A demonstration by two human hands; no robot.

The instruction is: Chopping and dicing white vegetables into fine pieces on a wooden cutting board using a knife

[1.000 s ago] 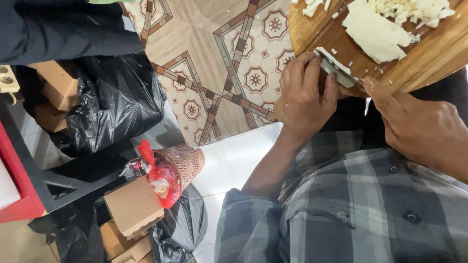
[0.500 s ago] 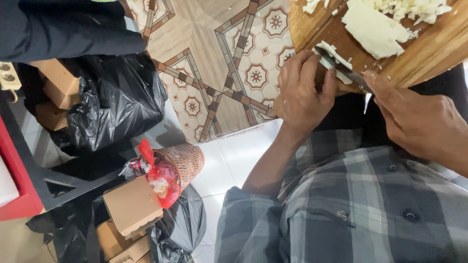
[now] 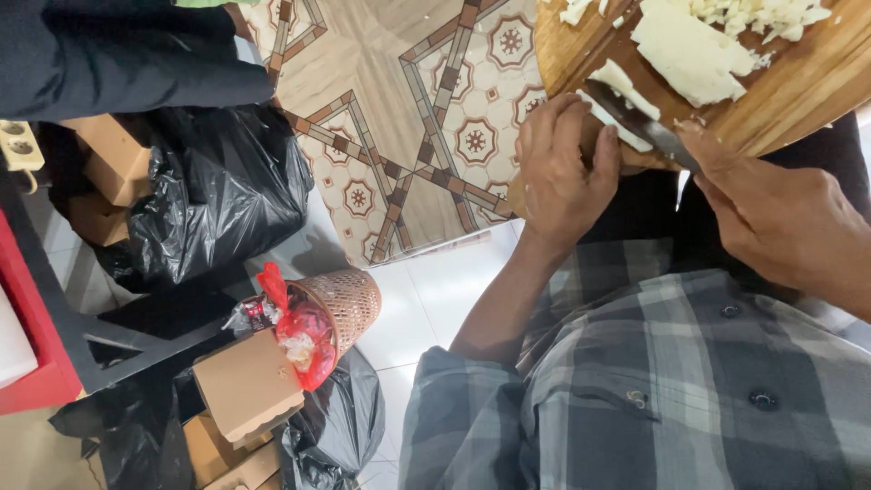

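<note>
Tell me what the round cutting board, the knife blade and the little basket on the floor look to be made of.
Cutting board: wood, by its warm brown grain lines, smooth finish.
Knife blade, held by the right hand: probably steel, grey with a dull sheen.
Basket: woven wicker or rattan, going by the fine tan weave; plastic imitation can't be ruled out.
</note>
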